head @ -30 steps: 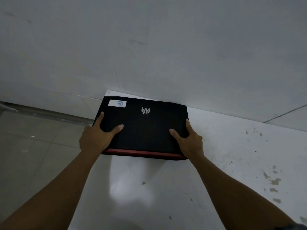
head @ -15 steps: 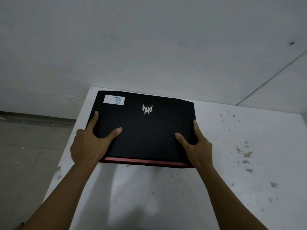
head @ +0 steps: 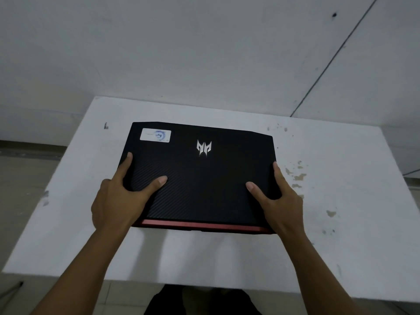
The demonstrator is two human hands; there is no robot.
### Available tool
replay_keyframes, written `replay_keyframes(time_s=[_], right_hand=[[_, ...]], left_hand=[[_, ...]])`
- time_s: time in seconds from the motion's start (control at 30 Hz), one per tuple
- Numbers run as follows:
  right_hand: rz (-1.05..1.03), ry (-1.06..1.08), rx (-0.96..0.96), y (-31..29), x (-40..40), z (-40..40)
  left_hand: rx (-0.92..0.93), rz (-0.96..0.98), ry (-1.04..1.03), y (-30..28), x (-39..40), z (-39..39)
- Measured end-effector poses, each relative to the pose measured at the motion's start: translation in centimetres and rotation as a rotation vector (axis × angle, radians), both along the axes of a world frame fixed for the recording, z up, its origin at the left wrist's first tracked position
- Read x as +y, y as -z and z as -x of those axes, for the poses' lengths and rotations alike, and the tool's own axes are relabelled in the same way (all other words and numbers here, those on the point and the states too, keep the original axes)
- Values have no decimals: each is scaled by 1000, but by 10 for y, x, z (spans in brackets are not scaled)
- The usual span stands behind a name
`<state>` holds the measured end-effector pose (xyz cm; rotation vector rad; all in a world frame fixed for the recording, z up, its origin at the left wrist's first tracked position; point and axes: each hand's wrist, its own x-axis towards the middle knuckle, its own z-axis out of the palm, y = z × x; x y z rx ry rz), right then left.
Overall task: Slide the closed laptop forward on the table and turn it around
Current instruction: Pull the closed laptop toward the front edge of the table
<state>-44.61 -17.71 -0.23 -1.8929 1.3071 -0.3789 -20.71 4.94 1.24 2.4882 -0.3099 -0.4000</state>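
A closed black laptop (head: 204, 176) lies flat on the white table (head: 341, 258). Its lid carries a silver logo and a white sticker at the far left corner, and a red strip runs along the near edge. My left hand (head: 118, 201) grips the laptop's left side, thumb on the lid and fingers along the edge. On the right side my right hand (head: 277, 201) holds it the same way. The laptop sits toward the far half of the table, a gap away from the back edge.
A grey-white wall (head: 204, 53) rises right behind the table's far edge. Paint chips and stains mark the table top (head: 297, 176) to the right of the laptop. Tiled floor (head: 22, 189) lies off the table's left edge. Dark clothing shows below the near edge.
The view has pulled back and tilted down, so the whole table shows now. Both hands keep the same grip on the laptop, which now sits farther from the table's left corner.
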Motion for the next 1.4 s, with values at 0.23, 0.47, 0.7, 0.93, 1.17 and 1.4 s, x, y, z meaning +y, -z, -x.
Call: replay_keyframes(time_s=[0.23, 0.47, 0.7, 0.93, 1.17, 1.4], right_hand=[[34, -13, -12, 22, -5, 40], [72, 32, -73, 63, 5, 50], [139, 45, -137, 98, 15, 63], [207, 52, -214, 119, 26, 90], [261, 64, -205, 125, 42, 134], [282, 80, -178, 128, 53, 160]], left_hand=[[-13, 25, -5, 29, 0, 42], [-61, 76, 26, 69, 9, 49], [-88, 161, 83, 104, 28, 57], [-175, 212, 136, 122, 45, 79], [-124, 240, 266, 129, 70, 105], [-118, 239, 347, 133, 79, 120]])
